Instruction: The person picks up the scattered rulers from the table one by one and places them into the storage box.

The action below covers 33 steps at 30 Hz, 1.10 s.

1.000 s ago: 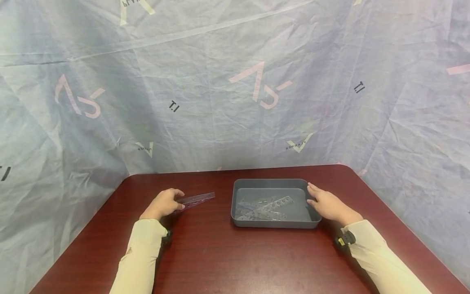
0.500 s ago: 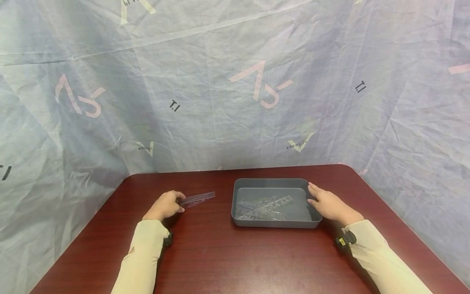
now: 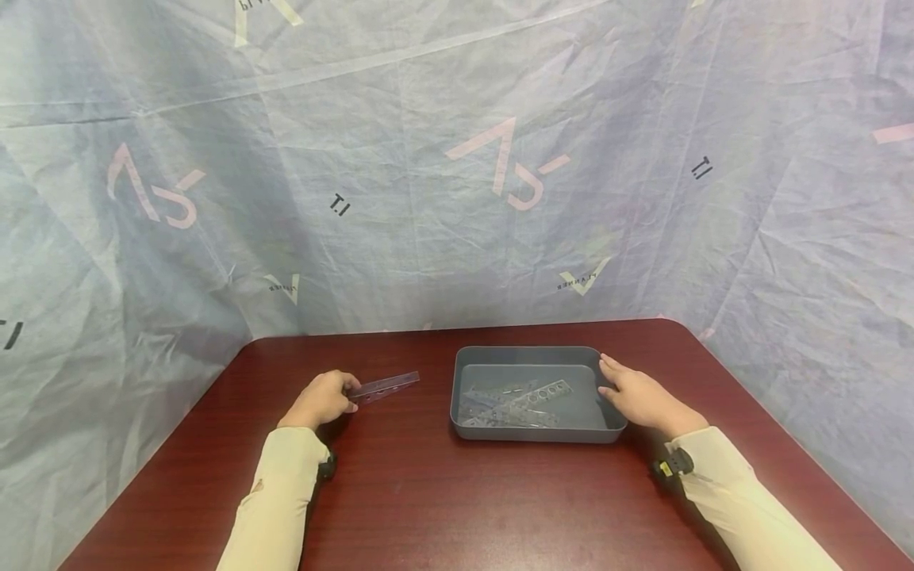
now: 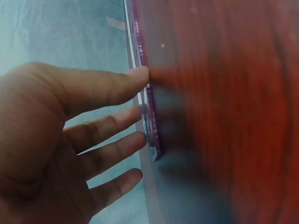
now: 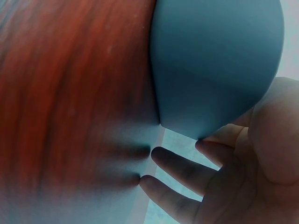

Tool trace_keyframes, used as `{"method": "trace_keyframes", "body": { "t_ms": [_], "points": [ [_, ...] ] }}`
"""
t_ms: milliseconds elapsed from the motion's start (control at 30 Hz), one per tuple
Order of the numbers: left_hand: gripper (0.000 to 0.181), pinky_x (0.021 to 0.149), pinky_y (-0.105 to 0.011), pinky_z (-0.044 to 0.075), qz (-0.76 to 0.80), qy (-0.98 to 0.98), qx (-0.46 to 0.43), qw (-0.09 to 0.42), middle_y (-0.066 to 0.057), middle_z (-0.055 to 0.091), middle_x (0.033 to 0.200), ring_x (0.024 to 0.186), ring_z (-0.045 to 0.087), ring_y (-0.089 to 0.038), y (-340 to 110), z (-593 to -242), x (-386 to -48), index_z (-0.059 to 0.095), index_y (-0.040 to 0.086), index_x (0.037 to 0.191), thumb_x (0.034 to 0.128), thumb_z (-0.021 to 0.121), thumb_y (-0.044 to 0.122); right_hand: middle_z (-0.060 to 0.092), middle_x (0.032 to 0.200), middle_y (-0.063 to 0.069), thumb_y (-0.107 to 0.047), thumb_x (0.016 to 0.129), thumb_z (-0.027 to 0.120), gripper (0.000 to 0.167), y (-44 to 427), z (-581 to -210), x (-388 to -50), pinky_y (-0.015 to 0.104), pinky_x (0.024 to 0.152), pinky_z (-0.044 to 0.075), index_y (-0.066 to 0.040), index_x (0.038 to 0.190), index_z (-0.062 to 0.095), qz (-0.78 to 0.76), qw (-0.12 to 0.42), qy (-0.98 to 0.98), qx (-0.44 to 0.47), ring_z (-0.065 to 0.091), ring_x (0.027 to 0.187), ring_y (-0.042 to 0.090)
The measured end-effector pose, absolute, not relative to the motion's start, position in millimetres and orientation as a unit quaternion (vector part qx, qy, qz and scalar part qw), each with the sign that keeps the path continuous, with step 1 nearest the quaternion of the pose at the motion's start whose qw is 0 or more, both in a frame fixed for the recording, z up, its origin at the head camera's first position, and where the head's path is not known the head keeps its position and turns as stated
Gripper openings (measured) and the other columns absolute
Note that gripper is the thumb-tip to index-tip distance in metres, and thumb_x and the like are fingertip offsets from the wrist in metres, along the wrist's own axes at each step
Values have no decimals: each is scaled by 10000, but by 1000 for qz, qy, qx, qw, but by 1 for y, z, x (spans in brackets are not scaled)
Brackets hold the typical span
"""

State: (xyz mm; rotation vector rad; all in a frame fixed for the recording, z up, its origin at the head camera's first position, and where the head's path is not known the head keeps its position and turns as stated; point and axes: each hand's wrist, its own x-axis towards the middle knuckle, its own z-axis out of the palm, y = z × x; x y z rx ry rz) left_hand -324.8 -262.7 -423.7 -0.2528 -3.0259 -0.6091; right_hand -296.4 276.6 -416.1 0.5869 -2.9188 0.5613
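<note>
My left hand (image 3: 324, 398) pinches the near end of a clear plastic ruler (image 3: 385, 386) over the left part of the table. Holes show along the ruler, and whether a second one lies with it I cannot tell. In the left wrist view the thumb lies on one side of the ruler (image 4: 138, 49), with fingertips on the other. At the right end of a grey tray (image 3: 571, 435), my right hand (image 3: 646, 400) holds the wall, thumb over the rim. Its other fingers (image 5: 182, 170) extend outside the tray. Several clear rulers (image 3: 548, 394) overlap in the tray's left half.
The dark red wooden table (image 3: 471, 503) reaches back to a hanging grey-blue cloth (image 3: 400, 262) with printed letters. More of this cloth hangs along both sides.
My left hand has shifted slightly to the right and down with the ruler. The right hand and the tray have barely moved.
</note>
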Motion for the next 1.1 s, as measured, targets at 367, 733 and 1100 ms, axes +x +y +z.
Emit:
{"method": "trace_keyframes", "body": {
  "t_ms": [367, 733, 1100],
  "points": [
    [248, 792, -480, 509, -192, -978, -78, 13, -68, 670, 939, 875, 625, -242, -262, -422, -324, 722, 78, 1029, 790, 778, 39, 314, 1536, 305, -130, 981, 580, 565, 277, -416, -296, 616, 1083, 311, 160, 1426, 386, 184, 55, -962, 194, 365, 1370, 488],
    [216, 769, -453, 507, -187, -978, -88, 34, -51, 671, 892, 829, 613, -221, -262, -424, -325, 731, 94, 958, 762, 788, 22, 306, 1542, 302, -137, 986, 579, 570, 277, -417, -296, 616, 1082, 313, 155, 1433, 381, 185, 52, -962, 195, 361, 1373, 486],
    [193, 748, -424, 503, -190, -977, -92, 37, -42, 680, 860, 783, 598, -204, -259, -423, -323, 734, 99, 915, 761, 763, -15, 309, 1541, 302, -142, 984, 586, 574, 277, -418, -298, 620, 1073, 324, 149, 1436, 383, 187, 49, -963, 188, 363, 1370, 489]
  ]
}}
